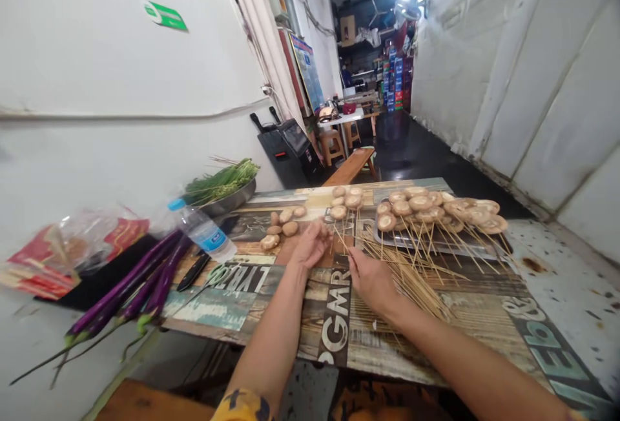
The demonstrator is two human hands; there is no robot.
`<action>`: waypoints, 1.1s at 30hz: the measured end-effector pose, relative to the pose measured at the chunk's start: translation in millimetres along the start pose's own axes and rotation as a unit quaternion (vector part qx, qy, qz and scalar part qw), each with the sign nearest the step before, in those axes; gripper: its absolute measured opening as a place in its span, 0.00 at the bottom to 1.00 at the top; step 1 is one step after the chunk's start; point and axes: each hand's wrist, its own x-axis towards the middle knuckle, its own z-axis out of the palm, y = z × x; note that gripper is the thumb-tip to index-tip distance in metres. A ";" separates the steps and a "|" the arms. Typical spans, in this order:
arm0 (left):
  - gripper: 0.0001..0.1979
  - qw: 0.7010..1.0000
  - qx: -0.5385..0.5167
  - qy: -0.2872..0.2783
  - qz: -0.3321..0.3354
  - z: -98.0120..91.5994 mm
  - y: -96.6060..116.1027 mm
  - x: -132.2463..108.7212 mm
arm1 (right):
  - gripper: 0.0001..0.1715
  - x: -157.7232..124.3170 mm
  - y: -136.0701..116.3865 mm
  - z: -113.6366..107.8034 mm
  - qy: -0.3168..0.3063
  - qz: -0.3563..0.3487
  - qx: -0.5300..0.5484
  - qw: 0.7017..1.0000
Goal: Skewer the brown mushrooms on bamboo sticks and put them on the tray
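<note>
My right hand (371,276) is closed around the lower part of a thin bamboo skewer (341,237), which points up and to the left. Close by on the left, my left hand (312,243) has its fingers curled near the skewer's tip; what they hold, if anything, I cannot make out. Loose mushrooms (289,228) lie on the table left of that hand. Just beyond both hands sits a small group of skewered mushrooms (338,212). A bundle of bare bamboo skewers (419,282) lies beside and under my right forearm.
Many skewered mushrooms (420,203) are piled on a metal tray (489,250) at right. Leftward are a water bottle (206,235), a black-handled knife (193,272), purple eggplants (128,279), a bowl (232,201) of green vegetables and plastic bags (92,240). A bench (349,166) stands beyond the table.
</note>
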 end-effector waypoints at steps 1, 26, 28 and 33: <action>0.11 1.000 0.010 0.000 -0.018 -3.4 -3.7 0.4 | 0.15 -0.2 0.1 3.0 0.002 0.011 0.014 1.000; 0.08 0.996 0.031 0.085 -0.013 9.9 4.6 -2.7 | 0.18 -3.6 3.0 23.6 -0.005 0.045 0.140 0.989; 0.09 0.995 0.013 0.095 -0.029 9.5 4.2 -1.6 | 0.18 -2.7 2.6 21.2 -0.012 0.045 0.141 0.989; 0.10 0.994 -0.014 0.105 -0.035 10.3 4.7 -1.5 | 0.17 -1.7 2.8 19.0 -0.010 0.036 0.145 0.989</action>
